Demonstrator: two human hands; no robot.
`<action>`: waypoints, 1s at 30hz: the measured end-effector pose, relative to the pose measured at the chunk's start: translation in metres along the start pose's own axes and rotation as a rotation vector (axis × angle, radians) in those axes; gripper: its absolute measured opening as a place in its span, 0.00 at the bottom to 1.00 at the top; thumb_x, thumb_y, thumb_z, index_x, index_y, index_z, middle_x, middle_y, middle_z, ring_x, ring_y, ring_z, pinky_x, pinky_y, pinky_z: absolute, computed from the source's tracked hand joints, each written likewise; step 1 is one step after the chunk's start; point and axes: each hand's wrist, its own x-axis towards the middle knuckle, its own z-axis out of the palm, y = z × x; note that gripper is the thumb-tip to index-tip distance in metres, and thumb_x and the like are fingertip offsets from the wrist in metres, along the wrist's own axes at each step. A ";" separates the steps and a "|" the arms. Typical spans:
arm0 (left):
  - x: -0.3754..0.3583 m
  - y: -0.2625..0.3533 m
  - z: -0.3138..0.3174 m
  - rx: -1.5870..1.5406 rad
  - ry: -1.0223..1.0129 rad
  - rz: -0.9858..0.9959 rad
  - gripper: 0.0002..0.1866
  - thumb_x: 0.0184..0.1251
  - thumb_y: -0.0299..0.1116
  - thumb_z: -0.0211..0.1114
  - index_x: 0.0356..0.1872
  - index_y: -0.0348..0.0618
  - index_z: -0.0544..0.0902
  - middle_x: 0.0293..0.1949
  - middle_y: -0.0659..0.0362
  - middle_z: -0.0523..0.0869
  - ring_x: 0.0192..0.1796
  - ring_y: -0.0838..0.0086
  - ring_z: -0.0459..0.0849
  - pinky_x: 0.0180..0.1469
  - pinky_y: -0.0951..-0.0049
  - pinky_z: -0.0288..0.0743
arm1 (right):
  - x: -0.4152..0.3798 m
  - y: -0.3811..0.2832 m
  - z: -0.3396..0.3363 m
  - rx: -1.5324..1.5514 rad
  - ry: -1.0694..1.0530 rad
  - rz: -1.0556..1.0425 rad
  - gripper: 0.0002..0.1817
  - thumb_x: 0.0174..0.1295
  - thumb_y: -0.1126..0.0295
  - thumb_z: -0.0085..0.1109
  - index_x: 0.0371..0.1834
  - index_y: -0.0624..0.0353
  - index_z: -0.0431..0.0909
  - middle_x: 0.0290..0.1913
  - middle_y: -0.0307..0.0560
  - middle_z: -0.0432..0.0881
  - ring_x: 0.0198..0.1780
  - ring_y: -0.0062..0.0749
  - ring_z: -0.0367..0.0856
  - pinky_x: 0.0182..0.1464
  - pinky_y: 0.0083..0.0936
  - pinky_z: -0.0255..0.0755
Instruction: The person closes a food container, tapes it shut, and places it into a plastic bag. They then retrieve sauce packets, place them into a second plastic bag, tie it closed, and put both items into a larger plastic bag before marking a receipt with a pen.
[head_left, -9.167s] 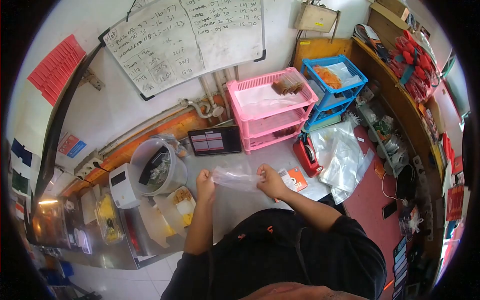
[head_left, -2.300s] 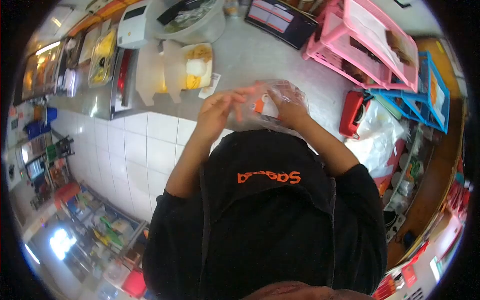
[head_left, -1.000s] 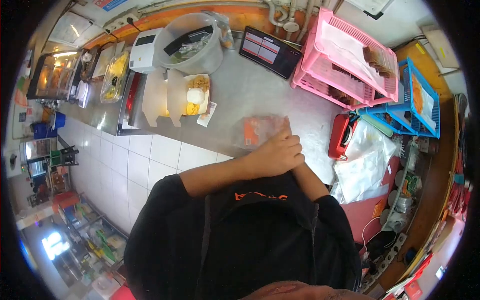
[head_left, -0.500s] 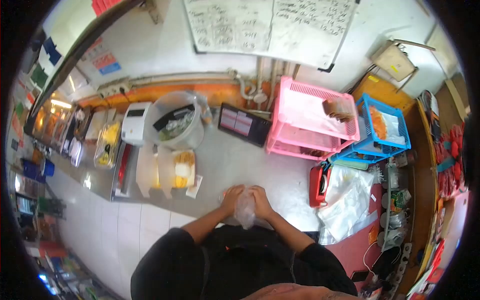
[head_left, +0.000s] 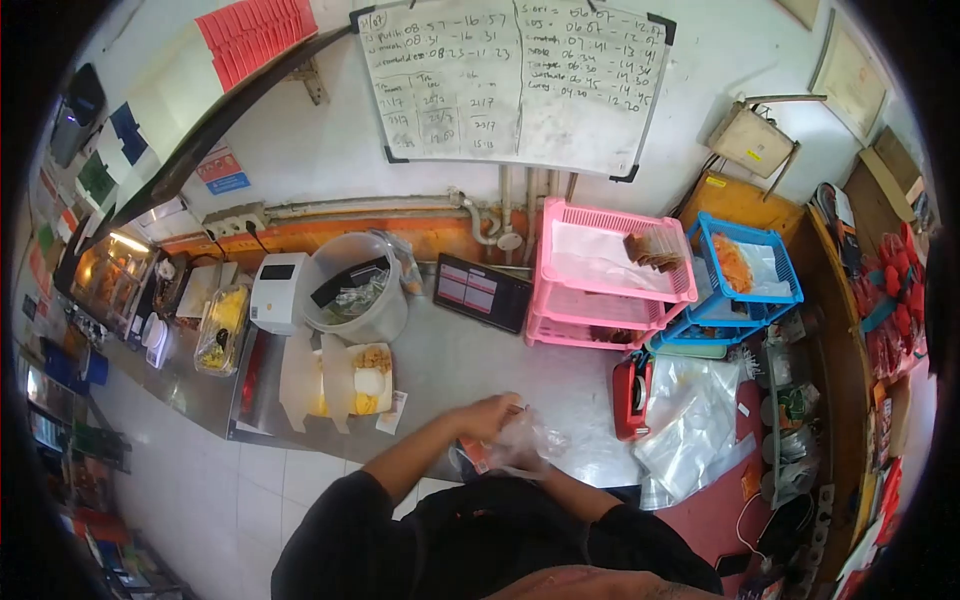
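A thin clear plastic bag [head_left: 538, 436] is spread between my hands at the near edge of the steel counter. My left hand [head_left: 490, 414] is closed, pinching the bag's upper left side. My right hand [head_left: 522, 460] is behind or inside the crumpled plastic, so its fingers are hidden. Something red-orange [head_left: 474, 455] shows below my left hand, partly covered by clear plastic; I cannot make out what it is. Ahead on the left stands an opened paper food box [head_left: 338, 385] with white rice [head_left: 372, 382] and yellow and brown food.
A white slip [head_left: 392, 412] lies by the box. Behind are a clear bucket [head_left: 390, 318], white printer [head_left: 277, 292], tablet [head_left: 482, 292], pink rack [head_left: 610, 290] and blue rack [head_left: 750, 262]. To the right sit a red tape dispenser [head_left: 630, 398] and plastic bags [head_left: 690, 430].
Both hands were together at the bag's top; now my left hand pulls it at the upper left and the bag is spread out over my right hand. The camera view has tilted up.
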 end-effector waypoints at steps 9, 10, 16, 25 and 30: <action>-0.076 0.135 0.031 -1.487 -0.030 0.238 0.50 0.62 0.66 0.58 0.76 0.46 0.52 0.72 0.46 0.62 0.74 0.57 0.62 0.74 0.52 0.54 | -0.029 0.005 -0.151 0.448 0.211 -0.122 0.36 0.61 0.56 0.56 0.71 0.60 0.61 0.70 0.58 0.65 0.72 0.46 0.61 0.74 0.40 0.52; -0.071 0.152 0.035 -1.500 -0.043 0.383 0.50 0.61 0.66 0.59 0.76 0.45 0.52 0.71 0.46 0.63 0.74 0.57 0.63 0.74 0.52 0.54 | -0.032 0.000 -0.166 0.454 0.239 -0.158 0.36 0.61 0.56 0.56 0.71 0.59 0.61 0.70 0.58 0.65 0.72 0.46 0.61 0.74 0.40 0.52; -0.052 0.153 0.010 -0.595 1.004 0.435 0.53 0.60 0.61 0.63 0.75 0.39 0.47 0.71 0.43 0.61 0.73 0.55 0.63 0.74 0.51 0.54 | -0.014 -0.038 -0.221 0.383 0.390 -0.556 0.36 0.61 0.55 0.56 0.72 0.58 0.61 0.71 0.57 0.64 0.73 0.45 0.60 0.75 0.40 0.51; -0.021 0.162 0.042 -1.340 0.549 0.504 0.40 0.64 0.51 0.68 0.69 0.38 0.63 0.65 0.49 0.70 0.67 0.55 0.70 0.70 0.48 0.61 | -0.025 0.016 -0.191 0.228 0.627 -0.850 0.36 0.62 0.53 0.56 0.73 0.56 0.62 0.72 0.55 0.65 0.73 0.43 0.61 0.75 0.39 0.51; 0.013 0.170 0.117 0.664 0.582 0.571 0.36 0.50 0.41 0.78 0.57 0.38 0.69 0.60 0.45 0.72 0.64 0.50 0.70 0.68 0.49 0.59 | -0.068 0.101 -0.167 0.614 0.138 -0.162 0.40 0.60 0.58 0.63 0.74 0.57 0.58 0.72 0.50 0.63 0.71 0.44 0.62 0.75 0.36 0.51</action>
